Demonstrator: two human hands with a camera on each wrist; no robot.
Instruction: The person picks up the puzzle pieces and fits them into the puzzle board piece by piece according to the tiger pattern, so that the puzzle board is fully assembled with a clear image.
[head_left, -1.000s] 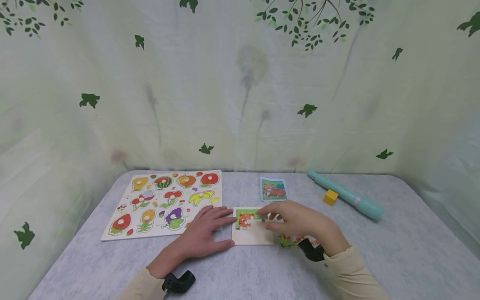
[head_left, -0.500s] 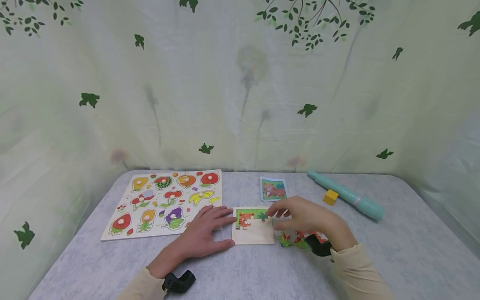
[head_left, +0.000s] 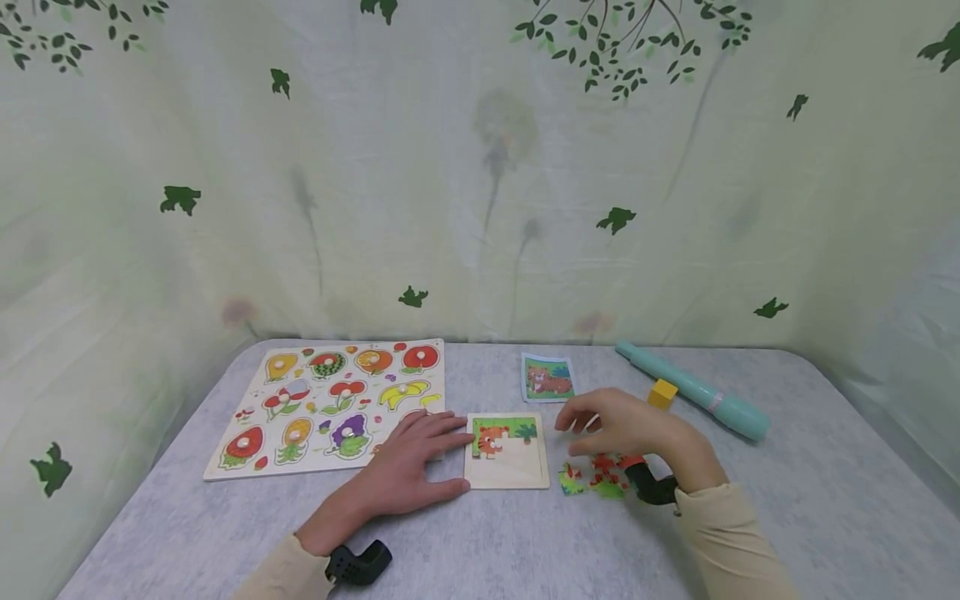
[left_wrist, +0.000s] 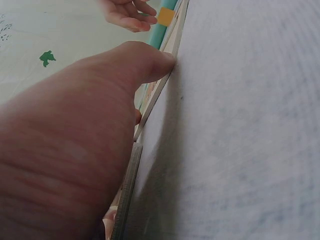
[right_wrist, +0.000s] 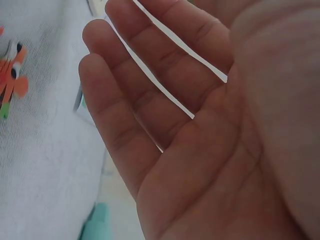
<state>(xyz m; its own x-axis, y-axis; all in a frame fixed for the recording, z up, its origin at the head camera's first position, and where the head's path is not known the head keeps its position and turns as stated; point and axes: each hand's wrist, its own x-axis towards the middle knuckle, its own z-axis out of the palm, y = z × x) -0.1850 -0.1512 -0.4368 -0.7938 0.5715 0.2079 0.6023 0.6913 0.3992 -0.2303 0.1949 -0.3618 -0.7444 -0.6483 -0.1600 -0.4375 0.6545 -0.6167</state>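
Note:
A small wooden puzzle board [head_left: 506, 477] lies in the middle of the table, with joined tiger pieces [head_left: 492, 440] along its upper part. My left hand [head_left: 405, 468] rests at the board's left side, fingers extended. In the left wrist view, the thumb [left_wrist: 157, 65] touches the board's edge. My right hand [head_left: 622, 423] is over the table right of the board, its fingers slightly bent and holding nothing. Loose puzzle pieces [head_left: 571, 480] lie below it, partly hidden by hand and wrist. The right wrist view shows its bare palm [right_wrist: 200, 165].
A large fruit peg puzzle [head_left: 317, 450] lies at the left, partly under my left hand. Behind the small board is a bear picture card [head_left: 547, 380]. A yellow cube [head_left: 662, 393] and a long teal tube-like object [head_left: 697, 392] lie at the back right.
My right hand has moved right, off the puzzle board, uncovering a palm-tree piece at the board's upper right and more of the loose pieces. The left hand has stayed in place.

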